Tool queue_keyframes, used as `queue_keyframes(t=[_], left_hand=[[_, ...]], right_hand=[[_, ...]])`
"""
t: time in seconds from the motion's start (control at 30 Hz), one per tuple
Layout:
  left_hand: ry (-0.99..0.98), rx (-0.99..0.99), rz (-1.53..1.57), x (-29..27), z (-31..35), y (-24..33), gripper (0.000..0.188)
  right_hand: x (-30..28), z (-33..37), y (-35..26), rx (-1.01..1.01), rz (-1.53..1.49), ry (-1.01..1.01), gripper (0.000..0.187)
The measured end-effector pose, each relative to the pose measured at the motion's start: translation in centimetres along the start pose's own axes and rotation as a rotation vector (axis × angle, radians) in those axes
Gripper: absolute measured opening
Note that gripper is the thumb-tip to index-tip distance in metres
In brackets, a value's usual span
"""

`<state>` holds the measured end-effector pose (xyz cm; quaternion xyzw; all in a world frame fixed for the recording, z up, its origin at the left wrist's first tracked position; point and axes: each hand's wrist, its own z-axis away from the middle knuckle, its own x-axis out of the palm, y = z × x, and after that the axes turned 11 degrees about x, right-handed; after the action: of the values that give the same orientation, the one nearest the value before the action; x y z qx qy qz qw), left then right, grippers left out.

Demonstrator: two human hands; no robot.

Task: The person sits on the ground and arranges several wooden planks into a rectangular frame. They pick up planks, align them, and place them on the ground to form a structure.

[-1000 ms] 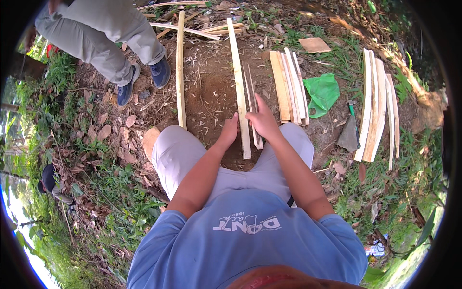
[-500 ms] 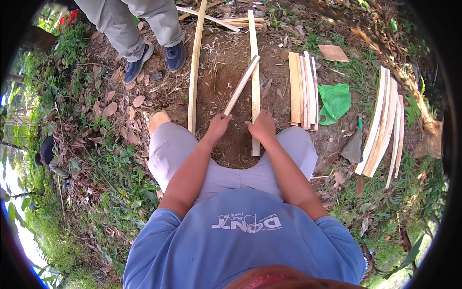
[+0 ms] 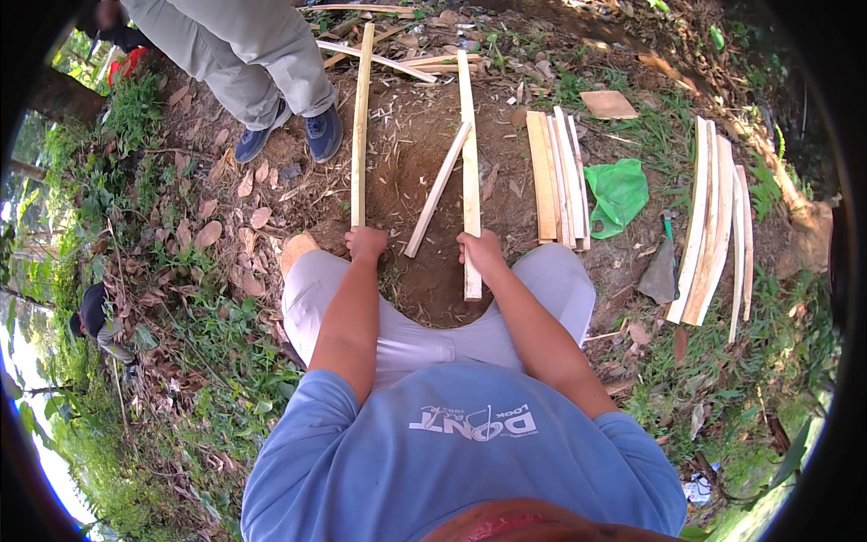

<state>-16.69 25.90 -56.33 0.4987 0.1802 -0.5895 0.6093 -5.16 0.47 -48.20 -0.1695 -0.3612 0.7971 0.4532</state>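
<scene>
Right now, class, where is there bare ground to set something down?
Mostly bare soil lies between the left long strip and the short stick, and between the right long strip and the strip bundle. Crowded: that bundle beside the green bag.

Upside-down white lettering (image 3: 476, 423), large and small, across a blue T-shirt (image 3: 452, 474)

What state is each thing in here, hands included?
Left hand: closed
Right hand: closed
Left strip: held at near end
Right strip: held toward near end
Short strip: unheld, slanted, touching right strip
Green bag: crumpled on ground
Far-right strips: lying side by side
</scene>
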Motion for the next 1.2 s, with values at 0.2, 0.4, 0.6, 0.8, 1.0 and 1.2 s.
queue_keyframes(t=[0.2, 0.4, 0.6, 0.8, 1.0, 1.2], left_hand=[[0.006, -0.106, 0.016, -0.3, 1.0, 1.5, 0.078], [0.003, -0.149, 0.028, 0.6, -0.6, -0.2, 0.077], [-0.027, -0.137, 0.003, 0.4, 0.0, 1.2, 0.078], [-0.090, -0.092, 0.021, 1.0, -2.3, -0.3, 0.080], [-0.155, 0.130, -0.025, 4.1, -6.7, -3.3, 0.070], [0.053, 0.291, 0.322, 0.7, -1.4, 0.3, 0.048]], right_hand=[[-1.7, 3.7, -3.0, 0.009, 0.028, 0.076, 0.014], [-2.4, 3.4, -1.2, 0.009, 0.012, 0.149, 0.013], [-2.6, 1.2, 1.4, 0.059, -0.098, 0.141, 0.010], [-2.4, -1.6, 3.0, 0.105, 0.128, 0.168, 0.025], [-2.2, -3.4, 4.5, 0.127, 0.325, 0.191, 0.045], [-1.1, -3.3, 4.8, 0.130, 0.105, 0.183, 0.026]])
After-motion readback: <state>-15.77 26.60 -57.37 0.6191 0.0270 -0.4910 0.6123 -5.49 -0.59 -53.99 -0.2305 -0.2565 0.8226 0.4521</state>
